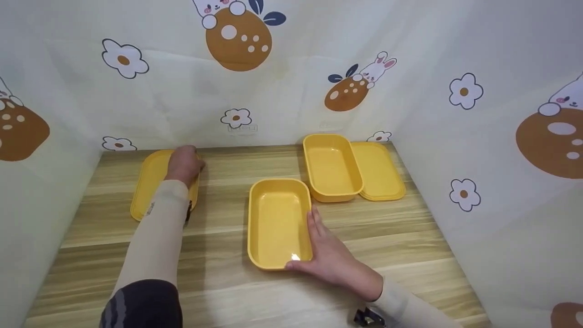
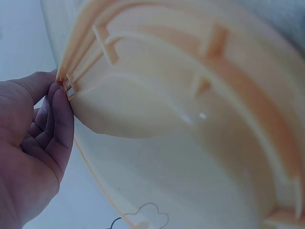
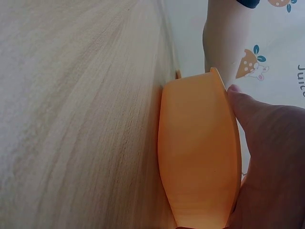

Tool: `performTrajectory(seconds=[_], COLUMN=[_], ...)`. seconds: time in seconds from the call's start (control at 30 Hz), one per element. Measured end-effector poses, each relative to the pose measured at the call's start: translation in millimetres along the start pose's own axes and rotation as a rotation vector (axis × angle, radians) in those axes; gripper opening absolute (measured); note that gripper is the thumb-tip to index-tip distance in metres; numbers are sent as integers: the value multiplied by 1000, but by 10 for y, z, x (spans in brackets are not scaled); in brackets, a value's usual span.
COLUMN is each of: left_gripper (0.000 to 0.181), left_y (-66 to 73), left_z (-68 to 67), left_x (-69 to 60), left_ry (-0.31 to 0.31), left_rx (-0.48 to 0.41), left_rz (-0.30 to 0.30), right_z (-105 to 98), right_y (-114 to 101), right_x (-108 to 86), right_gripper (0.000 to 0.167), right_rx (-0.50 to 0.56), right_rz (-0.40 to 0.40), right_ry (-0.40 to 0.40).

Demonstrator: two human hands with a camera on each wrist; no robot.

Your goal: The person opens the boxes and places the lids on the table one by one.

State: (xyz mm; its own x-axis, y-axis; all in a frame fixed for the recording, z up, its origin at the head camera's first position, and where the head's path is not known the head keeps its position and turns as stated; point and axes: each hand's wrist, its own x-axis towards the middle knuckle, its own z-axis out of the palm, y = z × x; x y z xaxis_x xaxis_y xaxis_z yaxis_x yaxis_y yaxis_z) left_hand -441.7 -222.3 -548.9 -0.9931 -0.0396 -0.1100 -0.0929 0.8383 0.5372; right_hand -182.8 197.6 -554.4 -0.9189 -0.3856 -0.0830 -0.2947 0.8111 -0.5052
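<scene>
At the back left, my left hand (image 1: pixel 184 164) pinches the edge of a yellow plastic lid (image 1: pixel 150 187) between thumb and fingers. The left wrist view shows the lid's ridged face (image 2: pixel 143 109) close up. A yellow rectangular food container (image 1: pixel 280 228) sits upright in the middle of the wooden table, with nothing in it. My right hand (image 1: pixel 332 257) holds this container at its near right corner, thumb on the near rim and fingers along the right side. In the right wrist view, the thumb lies on the rim of the container (image 3: pixel 198 148).
A second yellow container (image 1: pixel 332 173) stands open at the back right, close to the first one's far right corner. Beside it lies another yellow lid (image 1: pixel 380 171). Patterned cloth walls (image 1: pixel 291 91) rise at the back and sides of the table (image 1: pixel 227 296).
</scene>
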Motion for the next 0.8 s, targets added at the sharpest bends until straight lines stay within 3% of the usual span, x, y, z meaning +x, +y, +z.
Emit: performTrajectory(seconds=[0.47, 0.8], left_gripper=[22, 21], left_y=[7, -11], left_z=[35, 55], left_x=[-14, 31], left_ry=[44, 44], left_rx=[34, 26], left_rz=[63, 51], right_z=[-13, 0], right_y=[-11, 7], right_x=[-7, -6], right_gripper=[146, 145], right_rx=[-9, -16], right_rz=[-9, -22], right_ry=[3, 10])
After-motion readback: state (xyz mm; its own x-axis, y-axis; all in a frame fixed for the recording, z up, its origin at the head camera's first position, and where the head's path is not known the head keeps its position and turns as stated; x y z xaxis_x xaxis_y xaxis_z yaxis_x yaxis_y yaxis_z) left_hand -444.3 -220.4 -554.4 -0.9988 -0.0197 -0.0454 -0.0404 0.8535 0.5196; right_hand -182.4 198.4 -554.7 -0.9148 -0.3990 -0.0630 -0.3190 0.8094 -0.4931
